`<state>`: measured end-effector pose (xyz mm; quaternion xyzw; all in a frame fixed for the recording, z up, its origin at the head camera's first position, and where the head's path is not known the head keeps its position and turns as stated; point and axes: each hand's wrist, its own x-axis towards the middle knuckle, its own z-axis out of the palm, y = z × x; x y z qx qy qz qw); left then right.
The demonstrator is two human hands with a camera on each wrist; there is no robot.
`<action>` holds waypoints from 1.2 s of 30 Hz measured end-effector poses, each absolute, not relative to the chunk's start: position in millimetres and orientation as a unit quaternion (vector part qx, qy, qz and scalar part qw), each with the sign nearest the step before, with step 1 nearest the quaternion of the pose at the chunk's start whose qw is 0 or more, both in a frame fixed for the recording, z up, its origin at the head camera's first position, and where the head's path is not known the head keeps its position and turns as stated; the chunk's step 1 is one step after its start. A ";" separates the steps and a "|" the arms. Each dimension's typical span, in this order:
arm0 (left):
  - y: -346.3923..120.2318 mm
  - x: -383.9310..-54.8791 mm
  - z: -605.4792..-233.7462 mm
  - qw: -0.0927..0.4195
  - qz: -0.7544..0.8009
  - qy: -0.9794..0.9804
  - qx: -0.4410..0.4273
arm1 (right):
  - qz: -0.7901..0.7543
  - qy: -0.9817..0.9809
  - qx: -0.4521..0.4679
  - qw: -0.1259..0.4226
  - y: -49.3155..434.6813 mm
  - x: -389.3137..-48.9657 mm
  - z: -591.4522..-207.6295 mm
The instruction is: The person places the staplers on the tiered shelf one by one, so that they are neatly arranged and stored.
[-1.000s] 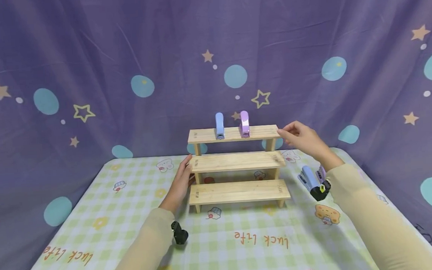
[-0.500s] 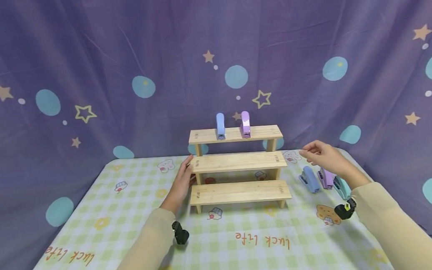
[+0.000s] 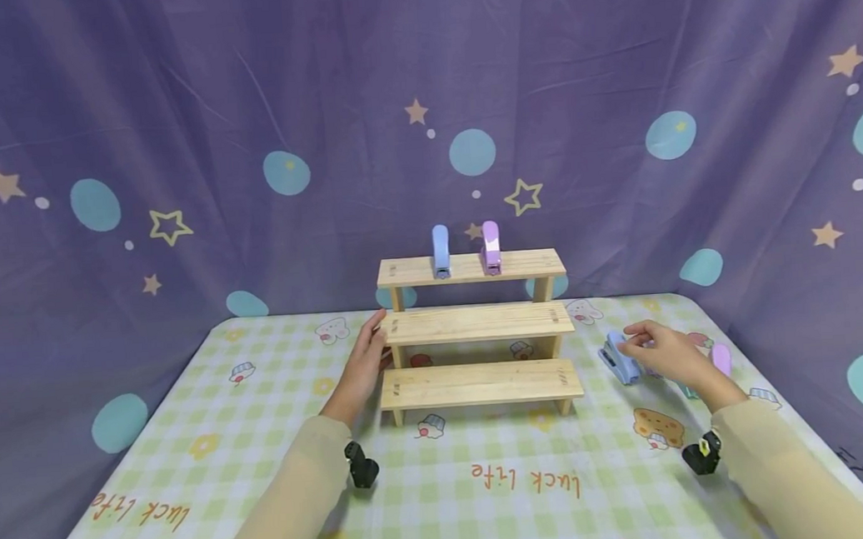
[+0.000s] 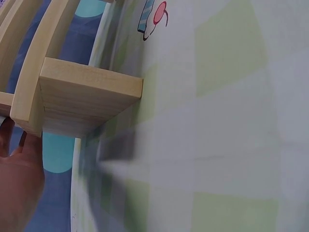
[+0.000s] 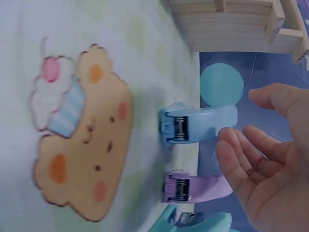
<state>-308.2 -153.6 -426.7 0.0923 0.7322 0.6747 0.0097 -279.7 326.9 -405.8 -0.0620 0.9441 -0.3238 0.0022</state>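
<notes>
My left hand (image 3: 361, 366) lies against the left end of a three-tier wooden stand (image 3: 476, 323), near the middle board, with its fingers mostly straight; the stand partly hides the fingertips in the left wrist view. Right of the stand, my right hand (image 3: 666, 355) hovers at a blue stapler (image 5: 205, 123), thumb and fingers spread apart about its upper end. Whether a fingertip touches it, I cannot tell. Beside that stapler stand a purple stapler (image 5: 200, 188) and a teal stapler (image 5: 207, 224), mostly hidden by the hand in the head view.
Another blue stapler (image 3: 441, 252) and a purple stapler (image 3: 491, 249) stand upright on the top board. A further light purple object (image 3: 721, 357) shows beyond my right wrist. A checked tablecloth (image 3: 266, 481) covers the table, with a purple curtain (image 3: 313, 77) behind.
My right hand has left the right end of the top board and come down to the right, to the blue stapler on the table. My left hand has stayed at the stand.
</notes>
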 end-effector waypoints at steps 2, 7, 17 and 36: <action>-153.1 -309.3 -429.4 0.002 0.671 0.736 0.093 | -0.323 0.945 -0.060 0.001 328.6 -278.3 -409.9; -152.6 -309.3 -431.5 -0.004 0.666 0.740 0.092 | -0.329 0.942 -0.062 0.012 331.0 -276.2 -418.4; -151.5 -308.5 -432.2 -0.004 0.663 0.743 0.089 | -0.345 0.936 -0.059 0.021 331.3 -276.1 -430.4; -152.0 -307.2 -428.6 -0.002 0.655 0.751 0.078 | -0.338 0.941 -0.032 -0.002 331.4 -278.9 -439.1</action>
